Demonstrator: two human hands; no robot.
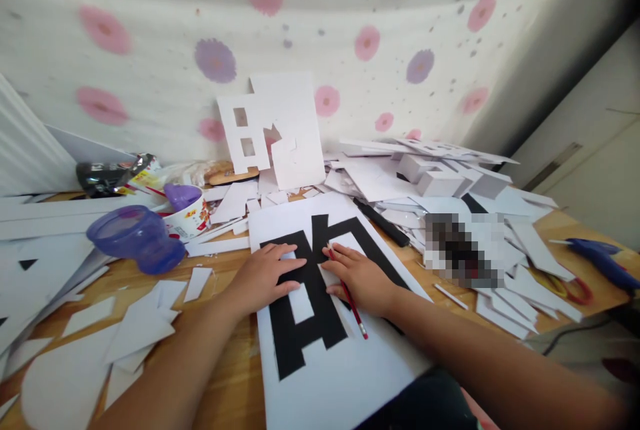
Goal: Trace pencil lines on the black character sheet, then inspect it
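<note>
A large white sheet [280,213] lies on the wooden table in front of me. On it is a black shape [286,343] like a Chinese character, with box-like openings showing white. My left hand [265,277] presses on the black shape's left part, fingers spread and holding nothing. Over the middle of the shape, my right hand [363,277] rests with a red pencil [356,313] tucked in its fingers. The pencil's eraser end points toward me, and its other end sits by the fingertips. Part of the shape is hidden under both hands.
A purple translucent container [135,237] and a paper cup [193,217] stand left. A black-handled tool [383,222] lies beside the sheet. White offcuts [135,330] cover both sides. A blue glue gun [600,260] and scissors [575,290] lie right. A cut-out board [300,117] leans behind.
</note>
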